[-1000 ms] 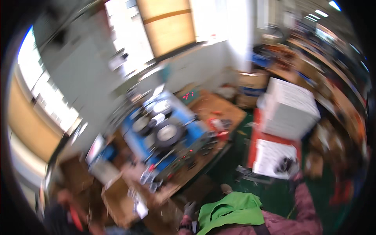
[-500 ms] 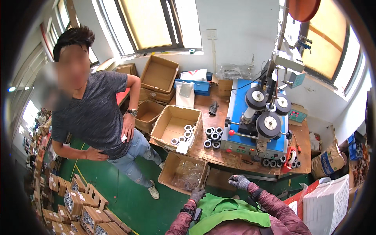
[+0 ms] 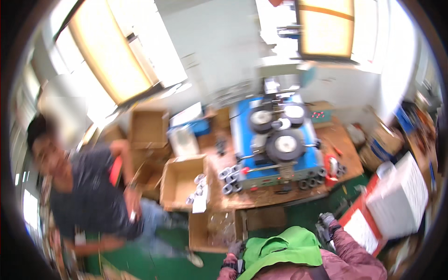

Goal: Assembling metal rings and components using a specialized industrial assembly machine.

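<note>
We are holding our gloved left hand (image 3: 234, 248) low, just above the open cardboard box (image 3: 215, 229) that is standing on the green floor; the fingers are looking loosely curled with nothing in them, though the blur is keeping us from being sure. Our gloved right hand (image 3: 326, 223) is raised to the right of that box, near the front edge of the table (image 3: 261, 196), and seems empty too; how far it is spread we cannot tell. A green cloth (image 3: 280, 249) is lying across our lap, to the right of the box. Beyond the box, up on the table, small grey rollers (image 3: 229, 177) are sitting in a cluster beside a blue machine (image 3: 277, 144) with large dark wheels. Left of the box a person in a dark shirt (image 3: 88, 196) is standing close. We are judging that steadying our head and lowering the left hand slowly into the box, clear of its flaps, would serve best.
</note>
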### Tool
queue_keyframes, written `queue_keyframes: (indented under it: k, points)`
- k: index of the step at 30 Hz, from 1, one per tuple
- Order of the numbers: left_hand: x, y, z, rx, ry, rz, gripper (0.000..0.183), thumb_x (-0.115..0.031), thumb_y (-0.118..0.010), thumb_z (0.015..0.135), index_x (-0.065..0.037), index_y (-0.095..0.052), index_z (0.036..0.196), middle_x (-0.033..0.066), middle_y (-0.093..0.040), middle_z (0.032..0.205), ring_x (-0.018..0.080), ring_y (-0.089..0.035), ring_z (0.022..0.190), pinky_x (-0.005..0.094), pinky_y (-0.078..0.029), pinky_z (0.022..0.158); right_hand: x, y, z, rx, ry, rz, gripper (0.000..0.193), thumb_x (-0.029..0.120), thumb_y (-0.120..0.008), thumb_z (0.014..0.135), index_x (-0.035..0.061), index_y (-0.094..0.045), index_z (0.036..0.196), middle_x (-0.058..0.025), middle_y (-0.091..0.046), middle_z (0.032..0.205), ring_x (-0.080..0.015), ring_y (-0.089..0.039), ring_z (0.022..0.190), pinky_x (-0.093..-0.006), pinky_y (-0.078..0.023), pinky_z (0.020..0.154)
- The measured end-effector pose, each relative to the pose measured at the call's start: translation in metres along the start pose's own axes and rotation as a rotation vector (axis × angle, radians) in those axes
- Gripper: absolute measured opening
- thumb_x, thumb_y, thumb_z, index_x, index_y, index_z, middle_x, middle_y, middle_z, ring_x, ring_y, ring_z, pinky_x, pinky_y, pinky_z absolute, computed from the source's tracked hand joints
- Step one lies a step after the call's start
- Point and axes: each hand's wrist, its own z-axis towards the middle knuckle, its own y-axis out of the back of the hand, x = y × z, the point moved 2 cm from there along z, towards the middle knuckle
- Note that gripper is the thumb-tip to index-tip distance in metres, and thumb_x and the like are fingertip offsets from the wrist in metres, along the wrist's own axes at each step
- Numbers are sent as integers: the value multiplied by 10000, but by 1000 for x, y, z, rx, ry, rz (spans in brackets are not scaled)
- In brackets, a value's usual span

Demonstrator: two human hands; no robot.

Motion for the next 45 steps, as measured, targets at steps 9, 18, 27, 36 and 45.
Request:
queue_keyframes:
  k: [9,18,27,36,45]
  points:
    - [3,-21,93,242,83,301,163,-180,-486,795,-41,-567,770,95,-586,735,194,-578,625,308,-466,506,-205,223,-338,-1599,141,1457,431,464,-369,872,84,-565,817,-8,-485,597,-164,-463,463,-300,-401,424]
    - [-62,-46,64,362,-359,464,173,-187,-518,773,-34,-567,837,89,-583,747,203,-582,635,315,-475,562,-38,228,-338,-1148,-222,1315,492,590,-396,817,165,-431,572,20,-335,414,-122,-308,297,-266,-275,289]
    - [-54,-49,23,54,-38,290,283,-241,-531,797,-18,-544,971,76,-596,824,162,-576,715,269,-452,611,110,145,-122,-150,-373,1099,456,545,-481,801,165,-435,553,9,-373,414,-138,-335,303,-277,-280,303]
    - [-1,3,-14,-100,104,67,276,-223,-517,822,-24,-521,1013,84,-609,829,188,-592,669,294,-483,566,168,81,-58,9,-396,801,435,504,-446,835,133,-476,610,22,-393,450,-117,-337,354,-261,-297,358]
    - [-7,18,-21,-120,154,176,227,-200,-543,798,-39,-549,958,80,-620,819,204,-613,652,301,-486,537,160,-6,-85,82,-539,825,458,502,-442,837,88,-496,649,1,-373,472,-133,-340,364,-293,-330,365]
